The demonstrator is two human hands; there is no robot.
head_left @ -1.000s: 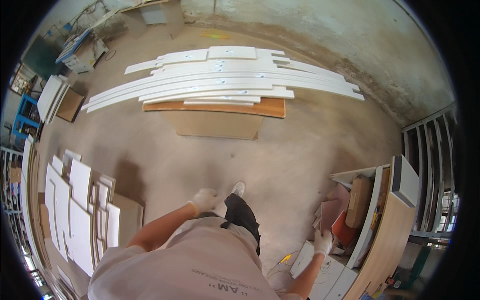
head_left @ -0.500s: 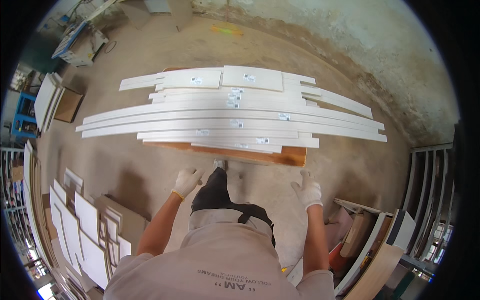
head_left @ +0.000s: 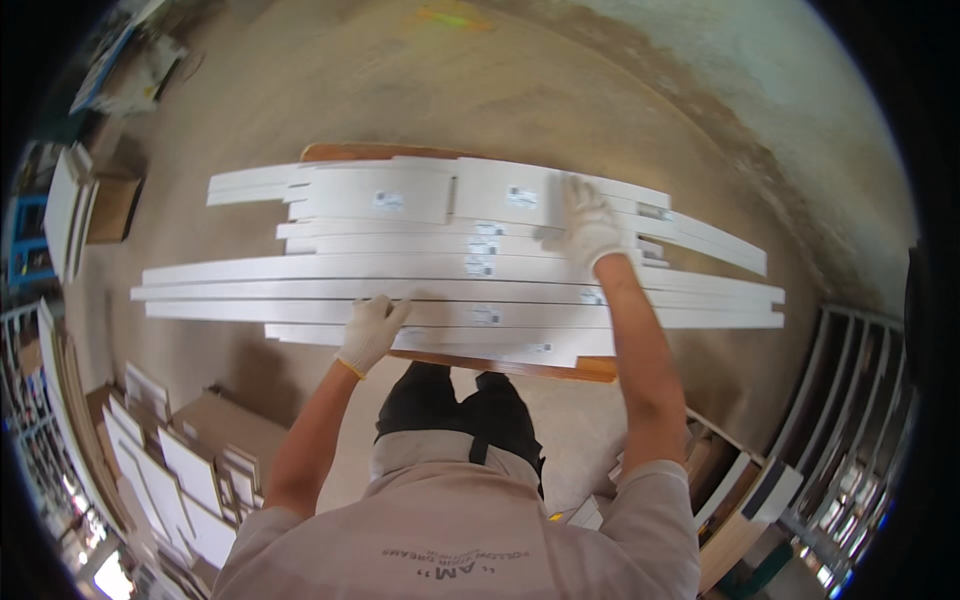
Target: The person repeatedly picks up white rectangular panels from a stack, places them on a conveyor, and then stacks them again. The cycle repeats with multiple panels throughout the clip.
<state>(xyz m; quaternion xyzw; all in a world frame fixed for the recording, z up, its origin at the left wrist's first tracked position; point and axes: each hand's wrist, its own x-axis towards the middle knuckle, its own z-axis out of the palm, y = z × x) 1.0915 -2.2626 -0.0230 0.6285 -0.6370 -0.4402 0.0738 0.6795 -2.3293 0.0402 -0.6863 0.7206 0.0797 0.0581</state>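
White boards, long strips and shorter panels with small labels, lie side by side on a low brown wooden platform [head_left: 500,368]. My right hand [head_left: 592,225], in a pale work glove, reaches across the stack with its fingers stretched out. It is over the right end of a wide white panel [head_left: 480,188] at the far side; whether it touches is unclear. My left hand [head_left: 370,333], also gloved, is over the near strips [head_left: 240,312], left of centre. Its fingers are bent, with thumb and fingers apart, and nothing shows in its grip. Another wide panel [head_left: 340,188] lies beside the first.
More white panels [head_left: 160,470] lean in a stack at the lower left. Boards [head_left: 740,500] stand at the lower right beside a metal rack [head_left: 850,400]. A machine [head_left: 135,70] is at the far left, and a stained wall [head_left: 760,90] runs along the far right.
I have come closer to the stack. Both hands, before hanging short of the platform, are now over the boards. My right arm has stretched forward to the far panels.
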